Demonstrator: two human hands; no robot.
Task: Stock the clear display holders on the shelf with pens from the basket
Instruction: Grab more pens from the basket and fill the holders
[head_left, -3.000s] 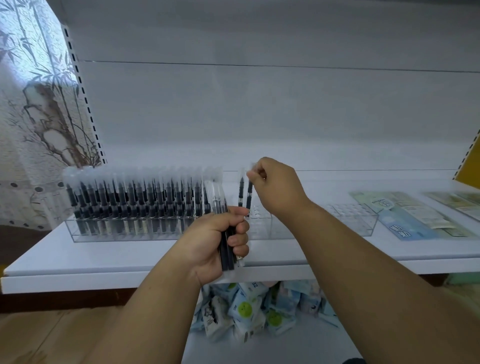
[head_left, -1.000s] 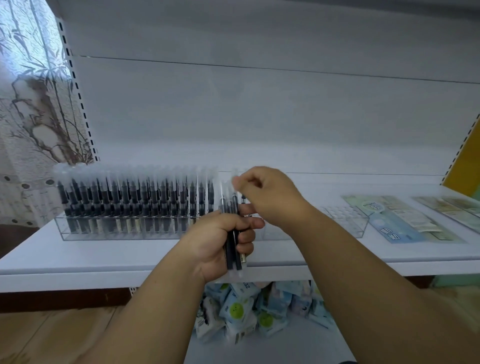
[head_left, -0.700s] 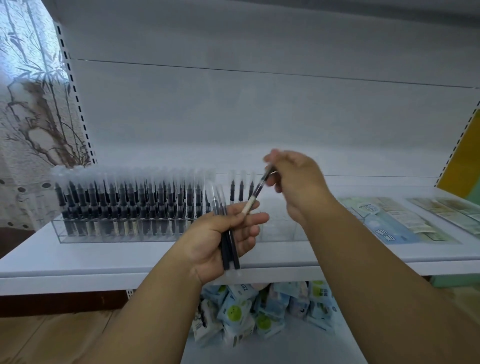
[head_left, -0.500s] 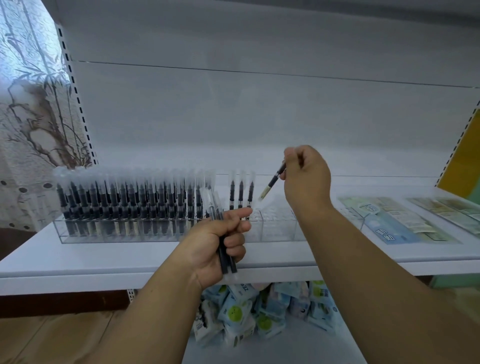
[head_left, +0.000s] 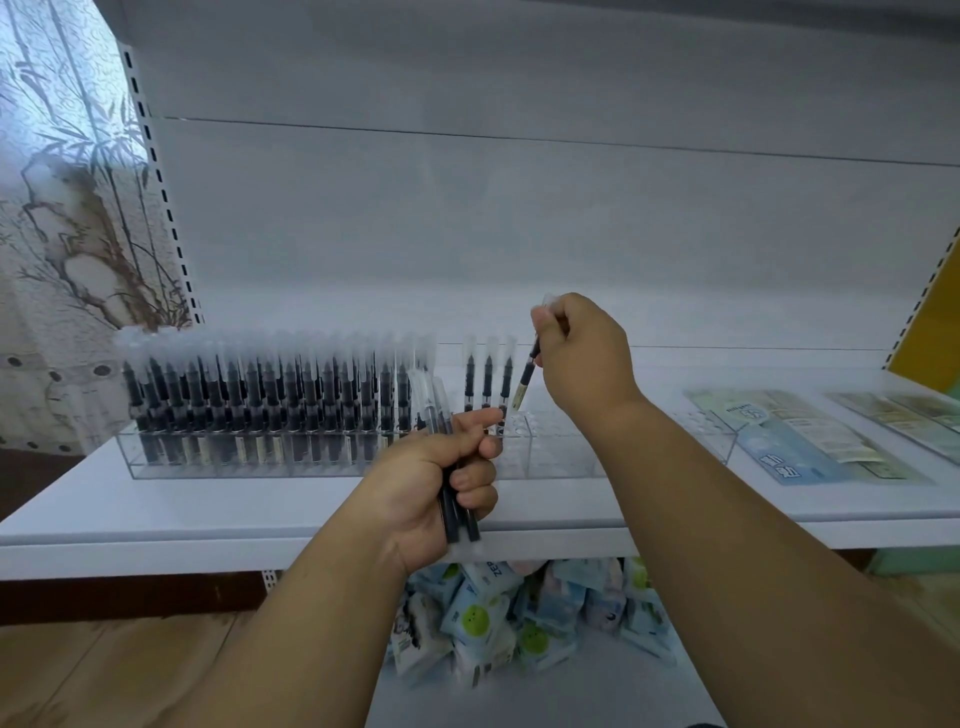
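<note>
Two clear display holders stand on the white shelf (head_left: 208, 514). The left holder (head_left: 171, 467) is packed with upright black pens with frosted caps. The right holder (head_left: 582, 457) has three pens (head_left: 487, 376) standing at its left end. My right hand (head_left: 582, 358) pinches a single pen (head_left: 525, 382) by its cap, tip down and slightly tilted, just above the right holder beside those three pens. My left hand (head_left: 436, 488) grips a bundle of pens (head_left: 457, 514) in front of the shelf edge. No basket is in view.
Flat printed packets (head_left: 800, 436) lie on the shelf to the right of the holders. Small blue and white packs (head_left: 519, 613) are piled on the lower shelf under my hands. A patterned wall panel (head_left: 62, 208) stands at the left, a yellow panel (head_left: 930, 332) at the right.
My right hand pulled one pen out of the bundle in my left hand, swung it up and right, then turned it tip down over the right holder. My left hand stayed put.
</note>
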